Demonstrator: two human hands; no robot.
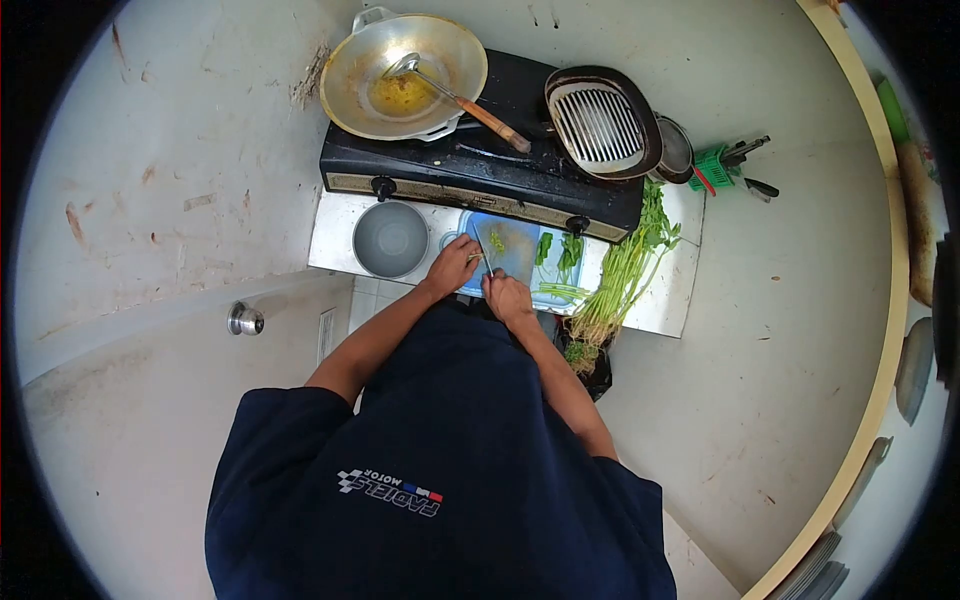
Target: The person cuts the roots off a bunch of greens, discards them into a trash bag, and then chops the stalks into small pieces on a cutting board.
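My right hand (507,298) is closed around the handle of a knife (484,250), its blade pointing away from me over a blue cutting board (518,262). Just left of the blade, my left hand (455,265) has its fingers closed on thin pale-green stems (474,256), partly hidden by the fingers. Small chopped green pieces (497,241) lie on the board beyond the knife. Green leaves (571,254) and some cut stalks (563,291) rest toward the board's right side. A large bunch of leafy green stalks with roots (630,265) lies right of the board.
A grey bowl (391,240) stands left of the board. Behind is a black stove (480,165) bearing a wok (345,85) with a wooden-handled ladle (490,122) and a grill pan (600,125). A green utensil basket (711,167) is at the right; a black bag (598,380) hangs below the counter.
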